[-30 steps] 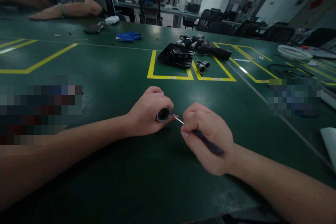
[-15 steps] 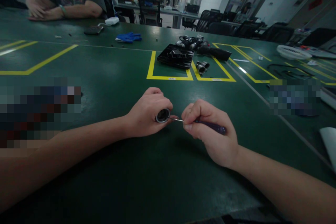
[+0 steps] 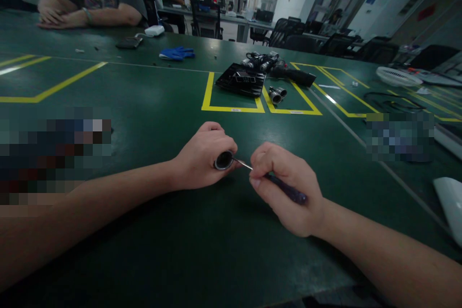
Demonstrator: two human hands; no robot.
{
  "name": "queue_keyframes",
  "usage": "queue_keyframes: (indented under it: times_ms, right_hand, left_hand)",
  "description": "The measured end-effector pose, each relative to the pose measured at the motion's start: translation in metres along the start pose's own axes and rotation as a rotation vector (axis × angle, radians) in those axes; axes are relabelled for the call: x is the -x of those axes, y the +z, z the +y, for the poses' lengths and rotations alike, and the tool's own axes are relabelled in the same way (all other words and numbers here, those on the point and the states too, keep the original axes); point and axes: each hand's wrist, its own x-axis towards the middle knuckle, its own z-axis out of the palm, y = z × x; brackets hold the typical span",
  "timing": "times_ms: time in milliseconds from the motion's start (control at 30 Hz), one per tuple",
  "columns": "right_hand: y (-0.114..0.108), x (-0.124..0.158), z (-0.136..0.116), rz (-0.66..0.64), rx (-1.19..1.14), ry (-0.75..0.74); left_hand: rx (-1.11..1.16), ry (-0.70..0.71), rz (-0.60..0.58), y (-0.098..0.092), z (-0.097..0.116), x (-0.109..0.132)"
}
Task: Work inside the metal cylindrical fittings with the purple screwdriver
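Observation:
My left hand (image 3: 202, 156) rests on the green table (image 3: 151, 106), fingers wrapped round a small metal cylinder (image 3: 224, 160) whose open round end faces me. My right hand (image 3: 288, 187) is closed on a thin dark-handled screwdriver (image 3: 285, 191). Its metal tip reaches left into the side of the cylinder. Both forearms lie on the table.
In a yellow-taped box beyond lie a black plastic tray (image 3: 240, 79), two loose metal cylinders (image 3: 277, 94) and a cluster of similar parts (image 3: 260, 59). A blue glove (image 3: 176, 52) lies farther back. Another person's arms (image 3: 83, 14) rest at the far left. A white object (image 3: 451, 202) sits at right.
My right hand has tilted the screwdriver: the handle rose level half a second ago and now slopes down to the right again. My left hand stays on the cylinder.

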Motion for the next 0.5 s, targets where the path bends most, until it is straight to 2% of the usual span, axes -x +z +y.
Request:
queue_keyframes:
  times_ms: [133, 333, 400, 500]
  right_hand:
    - [0.0021, -0.0007, 0.0004, 0.025, -0.162, 0.178]
    - [0.0059, 0.0021, 0.0055, 0.124, -0.412, 0.327]
    - [0.0052, 0.0035, 0.0064, 0.172, -0.448, 0.328]
    - [0.003, 0.0048, 0.0056, 0.196, -0.38, 0.242]
  left_hand:
    - [-0.003, 0.002, -0.011, -0.0003, 0.0001, 0.0004]
    - [0.001, -0.014, -0.014, -0.002, 0.0009, 0.0004]
    - [0.007, -0.022, -0.013, -0.0022, 0.001, 0.0]
    - [0.008, -0.011, -0.005, -0.002, 0.0008, -0.0004]
